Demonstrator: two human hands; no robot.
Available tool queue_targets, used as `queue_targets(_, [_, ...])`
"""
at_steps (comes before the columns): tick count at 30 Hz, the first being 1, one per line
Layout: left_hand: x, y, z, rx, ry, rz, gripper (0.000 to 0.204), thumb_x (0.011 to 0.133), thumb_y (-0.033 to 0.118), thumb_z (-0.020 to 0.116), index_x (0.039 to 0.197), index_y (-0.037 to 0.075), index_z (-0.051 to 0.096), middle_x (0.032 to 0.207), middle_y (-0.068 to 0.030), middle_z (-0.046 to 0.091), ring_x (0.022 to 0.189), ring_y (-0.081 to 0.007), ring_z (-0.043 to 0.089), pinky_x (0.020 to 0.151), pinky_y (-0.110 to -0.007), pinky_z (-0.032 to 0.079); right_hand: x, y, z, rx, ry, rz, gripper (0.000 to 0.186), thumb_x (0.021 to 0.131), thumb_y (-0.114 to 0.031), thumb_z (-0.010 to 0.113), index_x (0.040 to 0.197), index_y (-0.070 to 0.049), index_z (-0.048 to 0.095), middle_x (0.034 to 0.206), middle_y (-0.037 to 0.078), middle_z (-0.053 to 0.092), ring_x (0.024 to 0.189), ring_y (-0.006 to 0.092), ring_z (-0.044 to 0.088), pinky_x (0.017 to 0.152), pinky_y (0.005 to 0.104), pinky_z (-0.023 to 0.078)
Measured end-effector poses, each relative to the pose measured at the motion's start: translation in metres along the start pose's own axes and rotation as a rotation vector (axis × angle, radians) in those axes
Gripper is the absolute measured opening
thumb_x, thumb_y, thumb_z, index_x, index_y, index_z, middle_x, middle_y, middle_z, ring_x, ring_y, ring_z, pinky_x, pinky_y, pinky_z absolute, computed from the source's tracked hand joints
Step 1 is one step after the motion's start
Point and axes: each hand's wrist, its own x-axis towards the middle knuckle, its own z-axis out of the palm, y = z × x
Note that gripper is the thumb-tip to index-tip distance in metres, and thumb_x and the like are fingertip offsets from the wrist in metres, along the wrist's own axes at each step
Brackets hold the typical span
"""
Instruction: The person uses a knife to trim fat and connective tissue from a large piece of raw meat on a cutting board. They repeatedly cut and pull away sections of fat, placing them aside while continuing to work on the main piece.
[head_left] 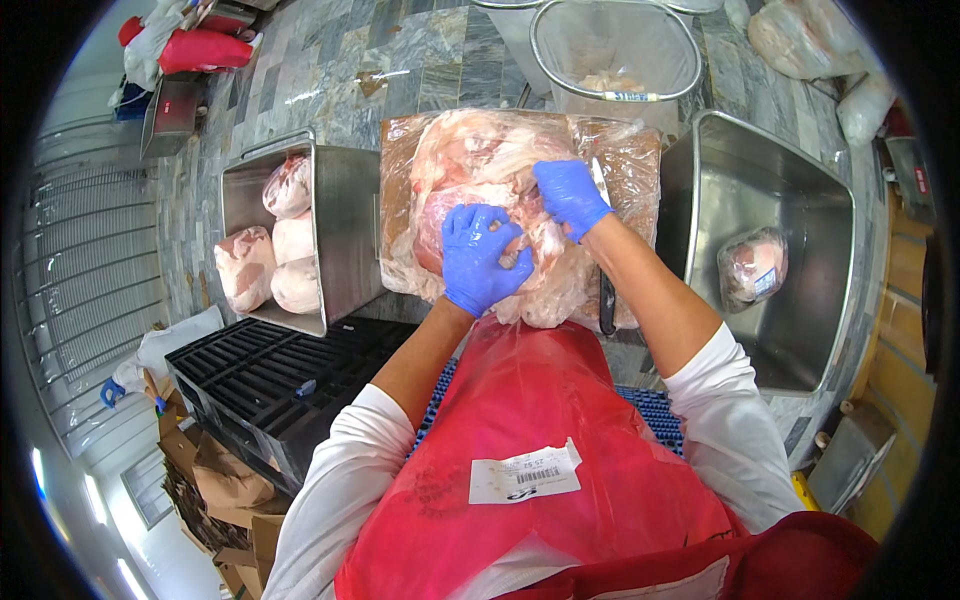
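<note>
A large piece of raw meat [470, 165], pink with pale fat, lies on clear plastic wrap [398, 190] spread over a brown board [635, 165] in front of me. My left hand [482, 258], in a blue glove, has its fingers curled onto the near left part of the meat, thumb apart from them. Also gloved in blue, my right hand [570, 197] is closed on fatty tissue at the meat's right side; its fingertips are partly hidden. Beside my right wrist lies a knife [608, 305], black handle toward me, its blade partly covered by the hand and forearm.
Left of the board stands a metal tub [316, 235] with several meat pieces [243, 268]. A second metal tub [700, 240] at the right holds one wrapped meat piece [752, 268]. Beyond the board is a clear bin [540, 50]. A black pallet [285, 365] sits near left.
</note>
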Motion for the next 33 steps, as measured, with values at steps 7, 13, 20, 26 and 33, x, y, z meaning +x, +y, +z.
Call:
queue_targets(7, [0.004, 0.000, -0.003, 0.031, 0.033, 0.090, 0.024, 0.071, 0.026, 0.081, 0.093, 0.017, 0.075, 0.103, -0.0048, 0.064, 0.101, -0.0318, 0.058, 0.096, -0.050, 0.043, 0.008, -0.005, 0.030, -0.041, 0.004, 0.143, 0.022, 0.092, -0.020, 0.066, 0.073, -0.012, 0.060, 0.064, 0.001, 0.053, 0.050, 0.0127, 0.047, 0.044, 0.0333, 0.034])
queue_targets(13, [0.002, 0.001, 0.002, -0.012, 0.055, 0.037, 0.024, 0.072, 0.027, 0.081, 0.093, 0.017, 0.076, 0.105, -0.0063, 0.064, 0.105, -0.0334, 0.058, 0.101, -0.051, 0.042, -0.014, -0.014, 0.014, 0.077, 0.033, 0.296, 0.022, 0.091, -0.021, 0.067, 0.072, -0.014, 0.057, 0.063, -0.001, 0.049, 0.048, 0.0125, 0.040, 0.044, 0.0337, 0.028])
queue_targets(20, [0.001, 0.001, 0.001, -0.015, 0.043, 0.062, 0.023, 0.072, 0.027, 0.081, 0.091, 0.016, 0.075, 0.104, -0.0059, 0.063, 0.105, -0.0330, 0.057, 0.101, -0.051, 0.042, 0.012, -0.017, 0.034, 0.016, 0.031, 0.248, 0.024, 0.093, -0.019, 0.066, 0.072, -0.016, 0.055, 0.061, -0.002, 0.048, 0.047, 0.0115, 0.040, 0.044, 0.0307, 0.028])
queue_targets(26, [0.004, 0.000, -0.001, -0.023, 0.006, -0.012, 0.024, 0.071, 0.026, 0.081, 0.091, 0.015, 0.076, 0.103, -0.0060, 0.063, 0.105, -0.0334, 0.057, 0.099, -0.050, 0.043, -0.014, -0.013, 0.012, 0.030, 0.015, 0.292, 0.026, 0.094, -0.021, 0.065, 0.071, -0.017, 0.054, 0.059, -0.003, 0.047, 0.046, 0.0113, 0.038, 0.044, 0.0315, 0.028])
queue_targets(33, [0.004, 0.004, 0.004, -0.005, 0.086, 0.042, 0.022, 0.071, 0.025, 0.081, 0.089, 0.014, 0.075, 0.101, -0.0057, 0.062, 0.101, -0.0321, 0.057, 0.096, -0.049, 0.043, 0.014, -0.024, 0.030, 0.163, -0.030, 0.296, 0.027, 0.095, -0.021, 0.064, 0.071, -0.017, 0.053, 0.058, -0.002, 0.047, 0.044, 0.0108, 0.040, 0.043, 0.0300, 0.027])
